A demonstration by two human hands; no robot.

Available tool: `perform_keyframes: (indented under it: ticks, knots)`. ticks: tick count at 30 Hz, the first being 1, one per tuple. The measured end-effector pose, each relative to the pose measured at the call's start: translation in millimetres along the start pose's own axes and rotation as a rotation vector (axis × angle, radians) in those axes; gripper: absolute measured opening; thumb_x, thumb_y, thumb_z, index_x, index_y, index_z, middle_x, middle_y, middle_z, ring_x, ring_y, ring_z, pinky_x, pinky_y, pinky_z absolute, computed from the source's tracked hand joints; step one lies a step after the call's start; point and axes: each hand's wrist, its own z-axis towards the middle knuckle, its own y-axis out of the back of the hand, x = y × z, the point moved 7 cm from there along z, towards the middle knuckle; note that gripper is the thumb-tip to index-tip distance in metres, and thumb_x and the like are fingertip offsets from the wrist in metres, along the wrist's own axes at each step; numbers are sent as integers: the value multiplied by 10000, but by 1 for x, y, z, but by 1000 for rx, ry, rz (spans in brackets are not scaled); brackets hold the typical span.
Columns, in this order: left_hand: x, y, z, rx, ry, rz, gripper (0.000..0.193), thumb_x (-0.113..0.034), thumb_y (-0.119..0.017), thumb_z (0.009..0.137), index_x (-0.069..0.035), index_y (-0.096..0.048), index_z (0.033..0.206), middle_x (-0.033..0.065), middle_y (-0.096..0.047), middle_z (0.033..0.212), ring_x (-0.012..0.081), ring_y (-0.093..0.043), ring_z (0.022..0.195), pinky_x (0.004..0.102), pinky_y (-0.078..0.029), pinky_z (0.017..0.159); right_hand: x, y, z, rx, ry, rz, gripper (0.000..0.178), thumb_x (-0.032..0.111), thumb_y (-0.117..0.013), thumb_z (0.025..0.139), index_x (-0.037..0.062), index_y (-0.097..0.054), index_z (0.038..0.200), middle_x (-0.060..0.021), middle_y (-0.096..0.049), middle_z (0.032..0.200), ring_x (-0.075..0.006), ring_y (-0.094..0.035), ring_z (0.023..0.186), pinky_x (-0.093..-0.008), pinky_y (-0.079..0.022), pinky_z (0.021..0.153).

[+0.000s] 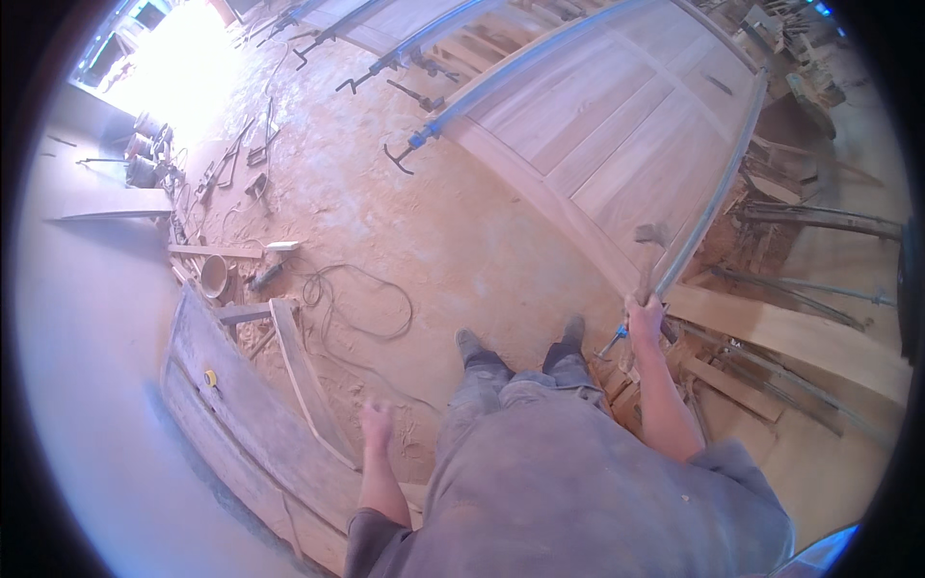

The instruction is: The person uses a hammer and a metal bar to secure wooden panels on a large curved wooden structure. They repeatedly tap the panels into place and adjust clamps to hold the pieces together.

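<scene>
My right hand (644, 318) grips a hammer (647, 275) by its wooden handle, with the dark head over the near end of a large wooden door panel (593, 125). The panel lies raised, and long blue bar clamps (540, 65) run along its edges. Just below my right hand is a blue clamp end with a screw handle (613, 339). My left hand (378, 421) hangs at my left side, away from the panel and near a leaning wooden frame piece (313, 385). Its fingers are blurred, and nothing shows in it.
A bench of worn planks (241, 414) bears a yellow tape measure (210, 379) at left. A looped cable (409, 313) lies on the dusty floor. Clamps (231, 159) and a bucket (214, 276) stand farther left. Boards (790, 332) and metal bars (819, 220) lie at right.
</scene>
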Motion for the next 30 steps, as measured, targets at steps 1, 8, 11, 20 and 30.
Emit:
perform_keyframes:
  ticks: [1, 8, 11, 20, 30]
  knots:
    - [-10, 32, 18, -79, -28, -135, 535, -154, -683, 916, 79, -577, 1386, 172, -744, 962, 229, -700, 846, 382, -560, 764, 12, -19, -10, 78, -68, 34, 196, 165, -684, 940, 5, -591, 1006, -66, -587, 697, -158, -568, 519, -328, -442, 451]
    - [-114, 96, 64, -25, -8, -495, 598, -114, -634, 1004, 115, -422, 1514, 208, -675, 1312, 264, -674, 1129, 362, -531, 968, 37, -91, -11, 179, 232, -407, 247, 265, -678, 976, 52, -582, 896, -34, -599, 696, -114, -524, 478, -318, -417, 418]
    - [-51, 53, 107, 22, -46, -404, 625, -138, -660, 992, 110, -423, 1515, 263, -549, 1489, 320, -545, 1378, 396, -442, 1136, 71, -149, -32, 478, -91, -132, 241, 268, -692, 969, 62, -591, 893, -40, -612, 713, -123, -543, 488, -318, -429, 422]
    - [-83, 35, 40, 337, 49, -61, 580, -210, -679, 950, 69, -536, 1437, 228, -714, 1272, 318, -700, 1167, 409, -535, 998, 103, -237, 181, 307, -250, 691, 53, 95, -657, 900, 67, -628, 934, -56, -615, 715, -195, -603, 574, -340, -535, 534]
    - [31, 141, 55, -367, 457, -526, 665, -270, -680, 866, 139, -567, 1378, 311, -663, 1308, 388, -677, 1181, 407, -507, 1057, 123, -392, 260, -16, -732, 949, 116, 151, -562, 986, 82, -627, 919, -63, -696, 835, -258, -709, 743, -429, -624, 757]
